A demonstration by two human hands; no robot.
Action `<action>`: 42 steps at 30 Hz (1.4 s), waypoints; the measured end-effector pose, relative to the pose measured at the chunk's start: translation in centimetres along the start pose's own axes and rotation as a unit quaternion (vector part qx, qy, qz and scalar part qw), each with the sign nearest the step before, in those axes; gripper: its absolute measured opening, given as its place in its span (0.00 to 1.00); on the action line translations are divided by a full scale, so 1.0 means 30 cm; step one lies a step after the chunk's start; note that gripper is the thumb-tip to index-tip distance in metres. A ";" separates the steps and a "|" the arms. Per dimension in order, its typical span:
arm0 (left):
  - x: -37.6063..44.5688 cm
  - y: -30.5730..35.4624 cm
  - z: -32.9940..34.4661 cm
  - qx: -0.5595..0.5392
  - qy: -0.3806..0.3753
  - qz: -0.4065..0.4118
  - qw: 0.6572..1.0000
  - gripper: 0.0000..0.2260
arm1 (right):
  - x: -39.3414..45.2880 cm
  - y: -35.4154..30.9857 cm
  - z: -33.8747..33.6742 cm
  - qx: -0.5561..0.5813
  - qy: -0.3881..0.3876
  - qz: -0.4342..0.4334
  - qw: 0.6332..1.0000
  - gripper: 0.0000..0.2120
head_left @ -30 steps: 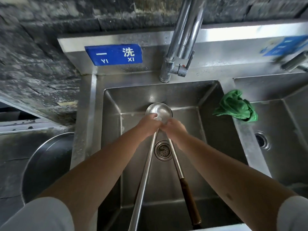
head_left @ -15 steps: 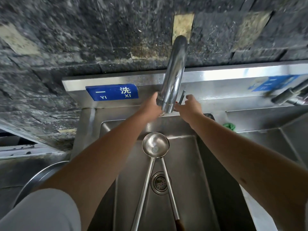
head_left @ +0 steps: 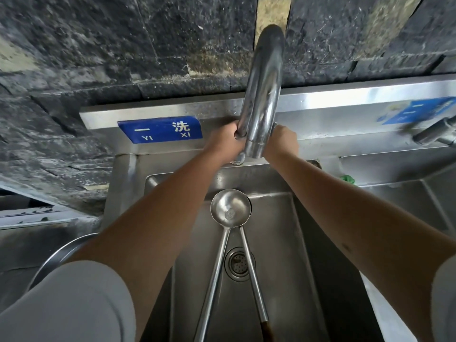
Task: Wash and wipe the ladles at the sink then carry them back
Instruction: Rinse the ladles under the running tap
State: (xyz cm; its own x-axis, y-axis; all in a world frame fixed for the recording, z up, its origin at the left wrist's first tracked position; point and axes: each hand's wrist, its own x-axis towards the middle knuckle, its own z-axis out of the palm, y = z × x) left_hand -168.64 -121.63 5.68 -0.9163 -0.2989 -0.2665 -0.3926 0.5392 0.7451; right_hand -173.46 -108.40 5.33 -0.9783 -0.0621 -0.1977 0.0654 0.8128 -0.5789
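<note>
Hidden from me: fingertips of left hand [head_left: 225,140] and right hand [head_left: 283,141] behind faucet [head_left: 261,95]; ladle handles [head_left: 217,280] cut by bottom edge; second bowl beneath top ladle; green cloth [head_left: 348,179] mostly behind forearm; right label [head_left: 417,111] blurred

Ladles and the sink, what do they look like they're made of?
Ladles: shiny metal, likely stainless steel, since the bowl mirrors light; one handle ends in a dark brown grip, possibly wood. Sink: brushed steel by its dull grey sheen and soft reflections.
</note>
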 end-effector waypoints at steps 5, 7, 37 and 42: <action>-0.019 0.001 -0.001 -0.033 -0.011 0.014 0.999 0.13 | 0.022 0.015 0.029 0.017 0.015 0.002 1.000 0.11; -0.026 0.003 -0.002 -0.058 -0.015 0.012 0.998 0.11 | 0.024 0.019 0.028 0.019 0.012 0.012 1.000 0.11; 0.272 -0.348 0.232 -0.064 -0.099 -0.050 0.992 0.49 | -0.134 0.066 0.056 0.119 -0.047 0.040 0.991 0.10; -0.100 -0.337 0.201 -0.085 -0.102 -0.101 0.986 0.32 | -0.298 0.138 0.187 0.091 -0.113 0.037 0.989 0.10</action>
State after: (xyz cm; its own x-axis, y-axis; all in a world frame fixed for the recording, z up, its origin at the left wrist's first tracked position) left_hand -162.41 -121.44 -4.74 -0.8241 -0.2132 -0.5247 -0.5661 0.3395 0.7512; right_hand -163.34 -107.73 0.25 -0.9019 -0.1502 -0.4051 0.1901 0.7039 -0.6844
